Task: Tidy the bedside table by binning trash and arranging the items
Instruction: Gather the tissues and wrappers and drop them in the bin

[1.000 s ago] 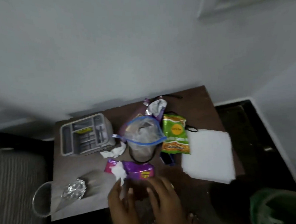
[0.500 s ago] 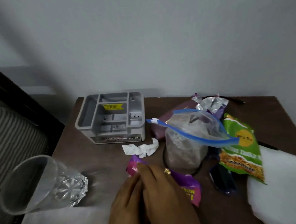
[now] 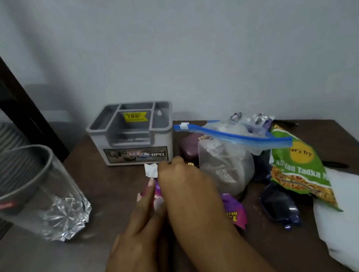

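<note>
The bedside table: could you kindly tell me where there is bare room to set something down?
Bare wood shows at the front left of the table, between the glass, the grey organizer and the left hand. From the zip bag rightwards it is crowded: purple wrapper, sunglasses, green snack packet and white sheet sit close together.

Home bedroom: brown bedside table (image 3: 106,186) w/ glass (image 3: 52,196), snack packet (image 3: 300,170), striped bedding (image 3: 2,134) beside it.

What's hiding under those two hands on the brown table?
A shiny purple-pink snack wrapper sticks out on both sides of the right hand, and a crumpled white paper scrap peeks out beyond it. The wrapper's middle is covered.
</note>
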Available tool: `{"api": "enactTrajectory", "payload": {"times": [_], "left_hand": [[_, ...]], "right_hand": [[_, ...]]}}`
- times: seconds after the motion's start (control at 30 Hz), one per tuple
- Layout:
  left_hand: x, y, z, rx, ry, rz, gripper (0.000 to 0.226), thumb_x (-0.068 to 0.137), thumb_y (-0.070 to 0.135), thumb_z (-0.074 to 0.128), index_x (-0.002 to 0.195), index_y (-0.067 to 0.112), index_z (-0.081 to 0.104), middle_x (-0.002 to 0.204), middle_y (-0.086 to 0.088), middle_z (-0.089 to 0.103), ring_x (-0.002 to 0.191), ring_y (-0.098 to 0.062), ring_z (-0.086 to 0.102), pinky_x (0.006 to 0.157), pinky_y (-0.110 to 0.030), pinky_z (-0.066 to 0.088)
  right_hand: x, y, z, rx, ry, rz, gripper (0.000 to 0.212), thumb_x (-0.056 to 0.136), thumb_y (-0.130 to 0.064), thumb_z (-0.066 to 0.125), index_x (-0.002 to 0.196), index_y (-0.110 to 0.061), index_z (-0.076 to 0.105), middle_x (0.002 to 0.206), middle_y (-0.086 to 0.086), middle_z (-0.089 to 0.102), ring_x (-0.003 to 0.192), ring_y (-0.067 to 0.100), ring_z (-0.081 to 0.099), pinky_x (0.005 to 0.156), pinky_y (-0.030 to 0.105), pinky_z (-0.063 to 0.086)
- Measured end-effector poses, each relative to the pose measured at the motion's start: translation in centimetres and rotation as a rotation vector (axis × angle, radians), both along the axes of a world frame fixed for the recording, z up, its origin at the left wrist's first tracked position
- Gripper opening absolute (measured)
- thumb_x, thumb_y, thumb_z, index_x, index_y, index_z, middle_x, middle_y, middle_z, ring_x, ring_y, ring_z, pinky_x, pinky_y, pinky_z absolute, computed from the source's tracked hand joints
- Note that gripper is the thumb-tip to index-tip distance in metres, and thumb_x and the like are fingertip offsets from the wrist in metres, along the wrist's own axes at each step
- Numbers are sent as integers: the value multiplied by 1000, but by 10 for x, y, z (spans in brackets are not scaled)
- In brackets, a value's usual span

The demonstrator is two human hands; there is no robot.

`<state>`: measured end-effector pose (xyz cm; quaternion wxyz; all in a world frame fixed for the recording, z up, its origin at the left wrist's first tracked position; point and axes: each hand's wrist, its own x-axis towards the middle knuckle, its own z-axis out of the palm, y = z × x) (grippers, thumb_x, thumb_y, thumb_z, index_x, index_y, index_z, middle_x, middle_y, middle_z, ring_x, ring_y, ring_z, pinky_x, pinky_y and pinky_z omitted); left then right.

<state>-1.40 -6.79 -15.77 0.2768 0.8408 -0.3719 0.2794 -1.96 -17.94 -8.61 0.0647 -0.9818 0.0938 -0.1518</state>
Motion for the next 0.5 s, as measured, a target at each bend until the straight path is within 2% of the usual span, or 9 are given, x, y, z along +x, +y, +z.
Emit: {"api": "enactTrajectory", "payload": {"times": [0.07,0.1,0.13,0.17,0.23,0.3,0.37,0.43,0.5], "left_hand": [[-4,0,12,-169,148,-73,25,89,46,35,106,45,54,149,24,27,128,-5,36,78,-3,41],[-5,-1,19,-236,219,-70,26,89,48,36,96,45,61,143,18,43,121,-7,46,86,1,35],[-9,-2,31,-306,280,-47,25,86,48,41,89,43,65,134,12,55,114,-7,53,90,0,34],[-10,-2,40,-401,344,-50,24,82,48,46,88,39,68,126,8,62,110,-7,57,93,-4,37],[-17,-10,59,-640,560,-149,36,73,57,56,91,31,72,109,4,70,104,-9,64,94,-19,46],[-37,-32,79,-890,910,-328,53,51,67,72,83,25,77,89,0,76,89,-14,70,81,-27,56],[-70,-63,93,-868,1132,-460,44,39,58,83,73,31,76,73,4,76,71,-10,69,65,-21,58],[-115,-94,107,-785,1272,-643,29,44,39,83,71,31,76,72,6,75,68,-6,68,59,-15,55],[-165,-120,108,-663,1466,-789,17,64,30,70,78,22,77,79,-1,76,72,-10,70,61,-20,57]], "right_hand": [[-10,-1,15,55,-20,-77,34,58,-5,77,89,-12,64,78,7,63,58,17,65,42,25,43],[-19,-3,23,64,-108,-89,37,47,-6,80,78,-16,64,66,3,61,47,16,62,35,24,35],[-29,-5,29,85,-183,-52,36,46,-7,78,76,-18,62,63,0,60,45,17,61,34,23,31],[-42,-9,34,102,-249,-15,31,53,-9,74,79,-21,61,66,-1,61,49,19,62,36,24,35],[-74,-16,43,185,-407,-34,17,72,-19,61,87,-27,63,76,-6,66,63,16,66,46,32,51],[-110,-22,48,297,-551,-93,18,80,-26,54,95,-29,65,88,-11,71,76,6,67,63,31,56],[-152,-28,47,459,-690,-165,26,82,-28,56,106,-29,65,103,-15,69,89,-3,66,76,21,54],[-198,-33,41,623,-764,-280,28,84,-27,59,112,-27,64,109,-15,68,98,-2,64,83,23,54],[-251,-42,23,549,-802,-461,25,85,-23,61,110,-23,66,107,-15,67,99,2,64,84,23,53]]}}
